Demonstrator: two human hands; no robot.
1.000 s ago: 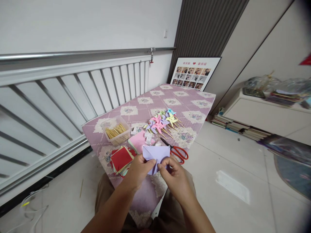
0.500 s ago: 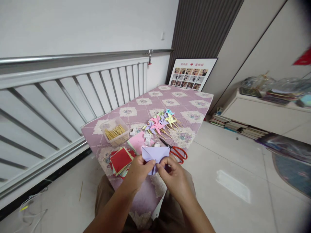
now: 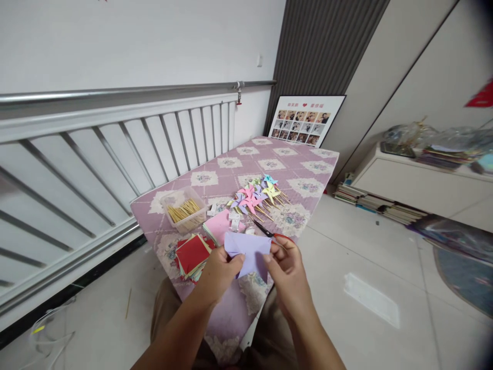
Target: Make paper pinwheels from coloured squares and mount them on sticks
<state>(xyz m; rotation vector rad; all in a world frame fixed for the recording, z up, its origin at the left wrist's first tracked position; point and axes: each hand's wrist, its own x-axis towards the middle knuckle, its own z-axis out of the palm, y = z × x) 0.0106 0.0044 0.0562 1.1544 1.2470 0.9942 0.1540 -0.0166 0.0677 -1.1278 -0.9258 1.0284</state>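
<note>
A light purple square of paper (image 3: 250,252) with cut slits and creases is held above the near part of the table. My left hand (image 3: 223,264) pinches its left side, thumb on top. My right hand (image 3: 287,259) has its thumb and fingers closed at the paper's right edge. Just behind that hand, scissors (image 3: 265,230) lie on the table, their red handles mostly hidden by my fingers. Beyond the paper are pink paper sheets (image 3: 217,224) with a small white-labelled packet (image 3: 234,221) on them. A stack of red and pale paper squares (image 3: 194,254) lies left of my left hand.
Several finished paper pinwheels (image 3: 252,198) on sticks lie mid-table. A clear plastic box (image 3: 185,209) of thin wooden sticks stands at the left. The table has a purple floral cloth (image 3: 269,164). A white radiator (image 3: 154,149) runs along the left, and a photo board (image 3: 308,119) leans behind.
My right hand has moved from the paper's middle out to its right edge, so the paper's right half lies flatter and more open. My left hand keeps its grip.
</note>
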